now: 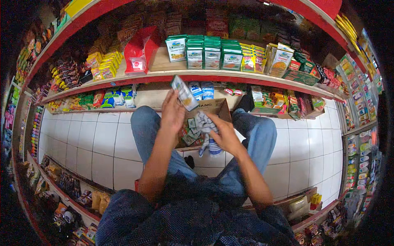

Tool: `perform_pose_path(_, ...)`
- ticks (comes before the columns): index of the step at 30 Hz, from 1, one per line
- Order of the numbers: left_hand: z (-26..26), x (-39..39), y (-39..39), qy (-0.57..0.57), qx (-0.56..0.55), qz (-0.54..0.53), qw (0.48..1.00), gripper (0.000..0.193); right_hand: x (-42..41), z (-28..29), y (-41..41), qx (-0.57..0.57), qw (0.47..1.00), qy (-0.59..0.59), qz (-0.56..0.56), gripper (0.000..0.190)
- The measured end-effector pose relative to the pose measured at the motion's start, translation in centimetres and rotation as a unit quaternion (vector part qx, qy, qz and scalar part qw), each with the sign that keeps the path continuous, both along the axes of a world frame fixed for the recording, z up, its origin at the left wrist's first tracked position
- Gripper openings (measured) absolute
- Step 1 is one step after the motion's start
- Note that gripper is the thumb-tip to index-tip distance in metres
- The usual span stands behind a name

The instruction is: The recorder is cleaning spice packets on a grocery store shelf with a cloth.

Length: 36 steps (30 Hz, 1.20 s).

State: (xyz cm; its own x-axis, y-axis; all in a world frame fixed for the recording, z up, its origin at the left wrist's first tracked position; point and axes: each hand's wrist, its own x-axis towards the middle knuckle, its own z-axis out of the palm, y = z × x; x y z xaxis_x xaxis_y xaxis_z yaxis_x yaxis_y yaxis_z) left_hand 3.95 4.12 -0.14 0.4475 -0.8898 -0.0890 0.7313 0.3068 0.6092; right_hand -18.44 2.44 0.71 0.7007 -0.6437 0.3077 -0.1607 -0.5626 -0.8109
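My left hand [172,110] grips a white and green seasoning sachet [184,93], held tilted in front of the shelf edge. In my right hand [224,132] is a bunched striped cloth [205,121], its blue and white end hanging down. Between my knees stands an open cardboard box [219,107] with several loose sachets [192,132] inside, partly hidden by my hands and the cloth. Just beyond, green and white sachets [203,52] stand in upright rows on the shelf board [172,63].
A red display holder [141,50] and yellow sachets [106,64] sit left on the shelf. Yellow packets [253,58] and a green carton of sachets [301,72] are to the right. The lower shelf holds blue and white packs [118,97]. Low shelving [70,190] runs behind me.
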Motion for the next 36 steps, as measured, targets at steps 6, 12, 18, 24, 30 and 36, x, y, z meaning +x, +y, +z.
perform_pose_path(6, 4.6, 6.4, -3.1, -0.227, -0.018, 0.039, 0.973, 0.029, -2.3, 0.3, -2.0, 0.016, 0.998, -0.018, -0.050, 0.065)
perform_pose_path(12, 8.5, 12.3, -8.2, -0.367, 0.031, 0.094, 0.925, 0.025, -3.0, 0.7, -2.3, 0.033, 0.998, -0.014, -0.056, 0.064)
perform_pose_path(18, 6.3, 17.7, -14.0, -0.462, 0.065, 0.070, 0.882, 0.026, -2.6, 0.7, -2.1, 0.010, 1.000, -0.001, -0.030, 0.060)
perform_pose_path(24, 3.9, 18.4, -16.7, -0.536, 0.108, 0.048, 0.836, 0.023, -2.9, 1.2, -2.1, 0.040, 0.998, 0.029, -0.031, 0.064)
perform_pose_path(30, 2.9, 19.0, -17.7, -0.574, 0.112, 0.078, 0.807, 0.032, -3.2, 1.5, -2.0, 0.036, 0.999, 0.031, -0.023, 0.062)
perform_pose_path(36, 3.0, 16.8, -17.5, -0.657, 0.164, 0.126, 0.725, 0.033, -3.8, 1.0, -1.9, 0.025, 0.999, 0.032, -0.036, 0.061)
